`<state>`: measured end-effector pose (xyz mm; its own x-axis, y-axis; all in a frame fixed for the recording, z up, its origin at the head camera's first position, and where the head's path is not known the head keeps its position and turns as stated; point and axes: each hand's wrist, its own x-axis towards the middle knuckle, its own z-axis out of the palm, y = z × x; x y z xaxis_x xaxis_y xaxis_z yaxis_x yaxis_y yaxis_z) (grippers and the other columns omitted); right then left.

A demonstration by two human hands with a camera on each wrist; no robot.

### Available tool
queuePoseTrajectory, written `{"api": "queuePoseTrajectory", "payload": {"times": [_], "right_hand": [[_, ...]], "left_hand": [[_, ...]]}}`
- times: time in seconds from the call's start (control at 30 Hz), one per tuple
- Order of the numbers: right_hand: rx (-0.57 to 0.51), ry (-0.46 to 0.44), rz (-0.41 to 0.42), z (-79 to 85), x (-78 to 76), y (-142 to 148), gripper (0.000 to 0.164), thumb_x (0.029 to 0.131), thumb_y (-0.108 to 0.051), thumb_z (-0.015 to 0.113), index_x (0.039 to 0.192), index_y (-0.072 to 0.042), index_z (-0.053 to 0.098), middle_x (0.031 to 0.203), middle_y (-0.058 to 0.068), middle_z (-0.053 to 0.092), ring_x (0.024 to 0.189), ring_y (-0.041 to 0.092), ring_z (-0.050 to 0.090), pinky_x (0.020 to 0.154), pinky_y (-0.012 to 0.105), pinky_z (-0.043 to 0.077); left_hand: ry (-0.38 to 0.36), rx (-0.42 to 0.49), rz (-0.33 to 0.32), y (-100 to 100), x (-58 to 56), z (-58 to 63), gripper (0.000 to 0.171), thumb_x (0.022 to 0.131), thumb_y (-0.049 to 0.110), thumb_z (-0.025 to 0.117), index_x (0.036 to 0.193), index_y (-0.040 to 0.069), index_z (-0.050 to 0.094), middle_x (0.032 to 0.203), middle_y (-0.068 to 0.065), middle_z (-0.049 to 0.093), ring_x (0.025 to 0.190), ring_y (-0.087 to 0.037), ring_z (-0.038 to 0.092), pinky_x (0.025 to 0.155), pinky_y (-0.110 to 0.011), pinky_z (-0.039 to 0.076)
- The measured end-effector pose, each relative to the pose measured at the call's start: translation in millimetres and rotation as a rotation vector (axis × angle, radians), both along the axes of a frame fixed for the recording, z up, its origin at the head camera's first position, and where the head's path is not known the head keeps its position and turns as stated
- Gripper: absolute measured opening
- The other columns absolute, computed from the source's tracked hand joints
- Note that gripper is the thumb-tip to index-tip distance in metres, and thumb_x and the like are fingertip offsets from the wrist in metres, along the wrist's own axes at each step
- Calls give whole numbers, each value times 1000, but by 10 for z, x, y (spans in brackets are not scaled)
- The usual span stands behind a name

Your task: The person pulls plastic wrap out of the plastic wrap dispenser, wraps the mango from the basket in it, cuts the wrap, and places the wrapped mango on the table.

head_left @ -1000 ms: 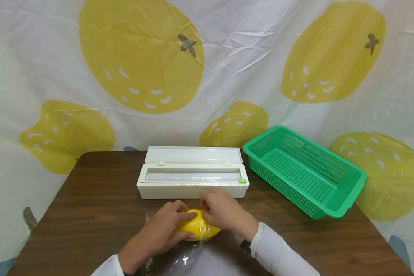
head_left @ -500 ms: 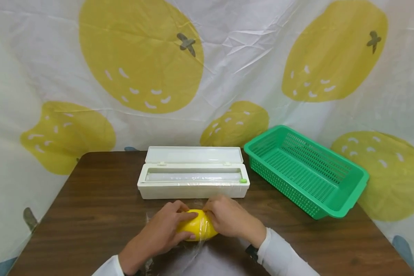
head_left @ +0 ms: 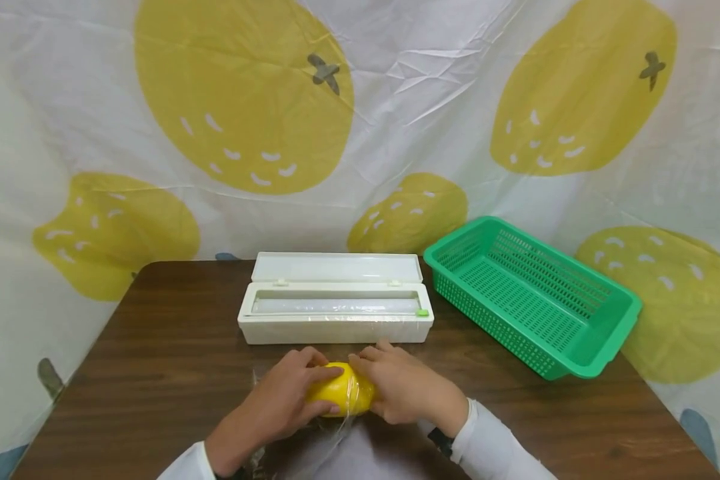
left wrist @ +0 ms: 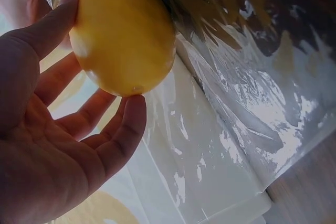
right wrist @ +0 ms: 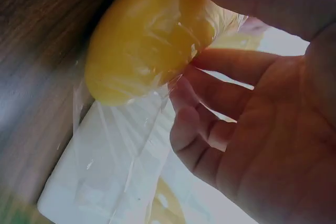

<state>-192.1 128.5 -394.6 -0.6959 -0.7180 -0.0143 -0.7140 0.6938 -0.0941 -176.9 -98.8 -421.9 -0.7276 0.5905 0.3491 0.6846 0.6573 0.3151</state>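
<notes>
A smooth yellow oval fruit point(head_left: 340, 391), its exact kind unclear, sits low at the middle of the head view with clear cling film point(left wrist: 252, 98) over it. My left hand point(head_left: 282, 397) grips its left end between thumb and fingers. At the opposite end, my right hand point(head_left: 411, 387) holds the wrapped fruit, thumb on one side and fingers on the other. In the right wrist view the film lies wrinkled and tight on the fruit, and a loose flap hangs off it. Part of the fruit is hidden behind both hands.
Just beyond the hands stands a white cling film dispenser point(head_left: 336, 333), lid raised and roll visible inside. A green perforated basket point(head_left: 486, 325) is at the back right of the brown wooden table point(head_left: 174, 373). Behind hangs a fruit-patterned cloth point(head_left: 396, 133).
My right hand has moved from curled over the fruit's top right to its right end, with fingers spread more along it. The left hand keeps its grip in place.
</notes>
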Motion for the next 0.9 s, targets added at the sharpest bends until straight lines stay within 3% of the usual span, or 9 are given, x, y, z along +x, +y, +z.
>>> {"api": "queuePoseTrajectory", "payload": {"times": [0.37, 0.6, 0.77, 0.9], "right_hand": [[13, 105, -10, -43, 61, -100, 90, 68, -36, 88, 146, -17, 47, 123, 3, 70, 92, 20, 48, 78, 38, 49], [39, 147, -26, -79, 75, -126, 94, 66, -38, 88, 147, -17, 46, 124, 4, 69, 92, 21, 49, 76, 36, 50], [57, 163, -28, -85, 85, -132, 88, 67, -39, 88, 143, -18, 50, 122, 4, 69, 92, 21, 50, 76, 37, 51], [49, 168, -28, -79, 85, -144, 84, 67, -40, 87, 141, -19, 53, 121, 4, 70, 91, 21, 49, 75, 36, 50]], "left_hand": [[19, 16, -2, 4, 28, -8, 50, 76, 37, 82, 118, 12, 73, 104, -7, 63, 88, -22, 53, 73, -40, 54], [-58, 2, 6, -9, 65, 10, 53, 82, 37, 77, 125, 8, 69, 112, -10, 63, 93, -24, 53, 76, -42, 53], [-99, -5, 49, -133, 179, 152, 48, 85, 39, 74, 122, 8, 69, 117, -10, 62, 99, -24, 54, 81, -45, 54], [-230, -36, 51, -322, 309, 316, 42, 84, 47, 73, 104, 11, 72, 99, 0, 63, 85, -14, 55, 74, -39, 56]]}}
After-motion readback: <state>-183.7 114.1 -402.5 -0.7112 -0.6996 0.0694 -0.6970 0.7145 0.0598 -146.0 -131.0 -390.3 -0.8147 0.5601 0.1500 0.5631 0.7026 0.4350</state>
